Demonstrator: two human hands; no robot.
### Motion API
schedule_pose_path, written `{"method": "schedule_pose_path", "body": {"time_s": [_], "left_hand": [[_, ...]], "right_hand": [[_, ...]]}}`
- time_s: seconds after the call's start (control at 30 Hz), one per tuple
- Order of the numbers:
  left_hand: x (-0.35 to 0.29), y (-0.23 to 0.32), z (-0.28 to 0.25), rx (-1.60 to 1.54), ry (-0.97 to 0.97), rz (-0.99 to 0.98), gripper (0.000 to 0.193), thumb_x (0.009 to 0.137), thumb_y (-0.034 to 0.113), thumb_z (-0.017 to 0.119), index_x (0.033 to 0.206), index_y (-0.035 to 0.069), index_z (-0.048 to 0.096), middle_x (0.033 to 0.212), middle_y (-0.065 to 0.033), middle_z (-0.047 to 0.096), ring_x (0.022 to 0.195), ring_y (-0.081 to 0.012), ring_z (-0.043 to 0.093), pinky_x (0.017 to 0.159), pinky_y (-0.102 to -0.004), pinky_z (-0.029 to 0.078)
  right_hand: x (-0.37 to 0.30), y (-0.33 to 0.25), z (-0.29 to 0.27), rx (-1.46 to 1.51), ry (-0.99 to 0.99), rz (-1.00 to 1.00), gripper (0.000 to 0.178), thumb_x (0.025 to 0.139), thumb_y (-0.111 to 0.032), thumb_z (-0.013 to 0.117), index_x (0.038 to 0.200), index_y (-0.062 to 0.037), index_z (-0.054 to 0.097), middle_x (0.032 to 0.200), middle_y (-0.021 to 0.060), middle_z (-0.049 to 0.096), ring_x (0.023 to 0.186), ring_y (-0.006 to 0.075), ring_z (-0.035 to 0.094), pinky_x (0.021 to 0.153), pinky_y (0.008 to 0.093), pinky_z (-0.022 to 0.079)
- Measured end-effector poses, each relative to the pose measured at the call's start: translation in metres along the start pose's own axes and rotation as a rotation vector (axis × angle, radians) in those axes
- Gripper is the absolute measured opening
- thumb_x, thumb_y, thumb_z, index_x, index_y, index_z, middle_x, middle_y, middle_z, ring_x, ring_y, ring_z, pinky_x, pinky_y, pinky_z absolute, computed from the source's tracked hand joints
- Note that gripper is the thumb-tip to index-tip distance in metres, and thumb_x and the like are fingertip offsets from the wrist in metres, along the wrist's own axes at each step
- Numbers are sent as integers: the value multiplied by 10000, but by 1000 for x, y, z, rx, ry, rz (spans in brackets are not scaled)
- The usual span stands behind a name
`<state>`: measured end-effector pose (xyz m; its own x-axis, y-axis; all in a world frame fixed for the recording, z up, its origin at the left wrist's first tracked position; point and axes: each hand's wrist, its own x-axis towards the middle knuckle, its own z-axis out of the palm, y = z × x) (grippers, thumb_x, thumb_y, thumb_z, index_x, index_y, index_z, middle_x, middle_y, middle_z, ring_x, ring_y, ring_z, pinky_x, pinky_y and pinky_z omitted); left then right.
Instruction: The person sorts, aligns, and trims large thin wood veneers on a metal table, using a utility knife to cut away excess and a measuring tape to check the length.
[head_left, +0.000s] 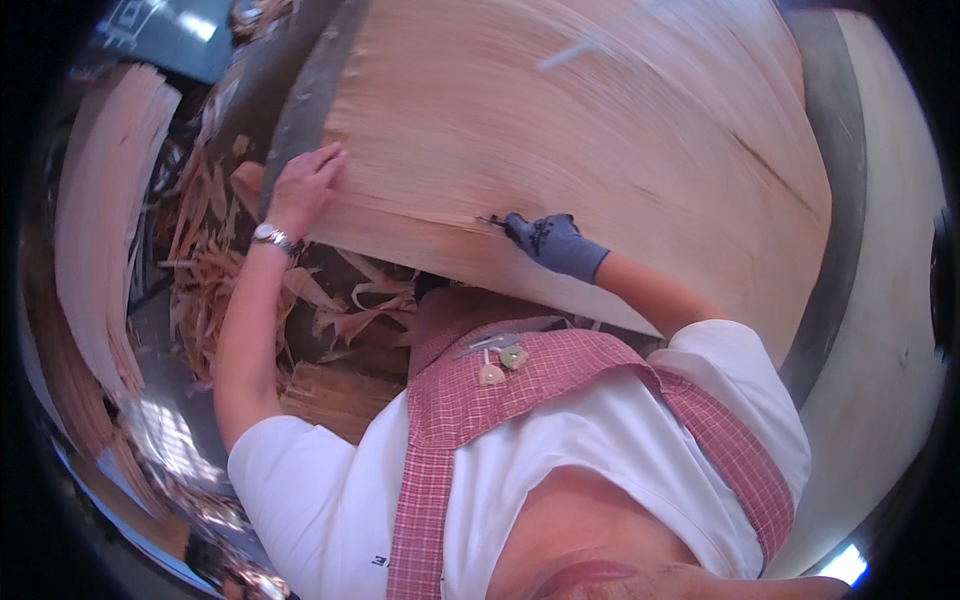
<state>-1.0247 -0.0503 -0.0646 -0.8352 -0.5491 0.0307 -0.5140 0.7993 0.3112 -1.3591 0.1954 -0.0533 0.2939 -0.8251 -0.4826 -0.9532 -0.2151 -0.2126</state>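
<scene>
A broad pale wood veneer sheet (600, 120) lies spread in front of me. My left hand (305, 182), bare and with a silver watch (270, 236) at the wrist, grips the sheet's left edge, its fingers bent and close together. A blue glove with dark patches covers my right hand (552, 243), which is closed on a small dark knife (490, 220). The thin tip meets the veneer near its front edge. From there a narrow cut line runs left toward my left hand. Most of the knife's handle is hidden in the glove.
Curled veneer scraps (225, 305) are heaped below and left of the sheet. A stack of veneer (110, 220) stands at the far left. Along the right, a dark grey band (840, 180) borders another pale sheet (895, 260). Top left is a blue-grey box-like surface (170, 40).
</scene>
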Motion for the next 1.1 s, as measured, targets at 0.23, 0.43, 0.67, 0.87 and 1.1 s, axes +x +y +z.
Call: {"method": "schedule_pose_path", "body": {"time_s": [0.23,0.43,0.67,0.87,1.1], "left_hand": [[77,198,68,60,-7,-208,738,719,189,775,1392,150,475,1413,-171,459,1279,-365,445,1087,-453,357],[82,229,85,-24,-190,-309,856,706,219,793,1456,142,387,1506,-173,355,1388,-378,311,1126,-465,303],[145,429,152,205,48,-8,876,708,311,807,1460,141,392,1515,-210,326,1412,-371,275,1151,-497,236],[155,446,164,-28,-213,-215,937,645,357,853,1457,211,411,1509,-203,331,1417,-349,273,1141,-490,245],[150,459,162,43,-240,-160,967,627,324,868,1466,230,396,1538,-178,273,1415,-337,273,1127,-480,269]], "right_hand": [[-67,51,36,8,127,22,327,952,-198,424,1270,-164,490,681,113,646,577,311,657,484,475,463],[-228,156,75,224,19,151,350,963,-225,406,1302,-215,493,740,112,672,614,309,666,509,470,462],[-297,212,129,166,260,55,307,953,-214,409,1235,-203,528,780,129,666,660,316,661,570,483,459],[-371,283,147,156,173,52,243,946,-224,434,1157,-195,552,748,132,654,658,319,655,549,467,434],[-498,427,170,-5,83,180,193,974,-373,442,1038,-267,590,660,89,621,598,293,631,532,431,431]]}}
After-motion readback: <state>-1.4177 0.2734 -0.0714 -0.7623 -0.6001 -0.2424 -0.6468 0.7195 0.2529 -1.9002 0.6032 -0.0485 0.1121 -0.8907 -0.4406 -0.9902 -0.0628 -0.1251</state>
